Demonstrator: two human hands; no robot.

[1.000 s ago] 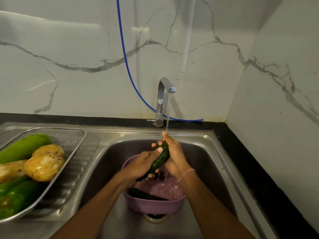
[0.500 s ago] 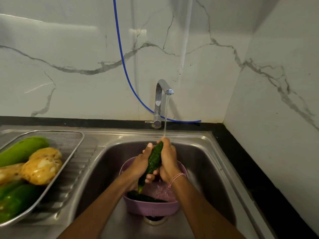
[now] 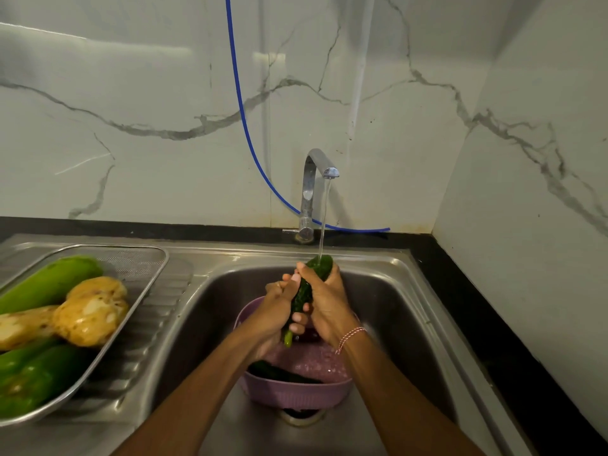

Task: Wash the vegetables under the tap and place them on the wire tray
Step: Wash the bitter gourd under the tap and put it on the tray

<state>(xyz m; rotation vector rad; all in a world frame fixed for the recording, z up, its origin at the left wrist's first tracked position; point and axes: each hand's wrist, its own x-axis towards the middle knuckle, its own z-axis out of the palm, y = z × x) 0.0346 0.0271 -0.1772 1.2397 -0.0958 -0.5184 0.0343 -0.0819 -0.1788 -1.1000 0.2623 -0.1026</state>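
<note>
Cucumber has swung nearly upright, its tip apparently under the water

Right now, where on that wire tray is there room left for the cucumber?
In the wire tray, bare mesh at the far right corner, beyond the long green vegetable. The ridged drainboard between tray and sink is bare too. The tray's near left is crowded with vegetables.

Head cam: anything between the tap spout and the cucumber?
Only the stream of water, running from the tap spout down onto the cucumber at its upper end, in the head view.
</note>
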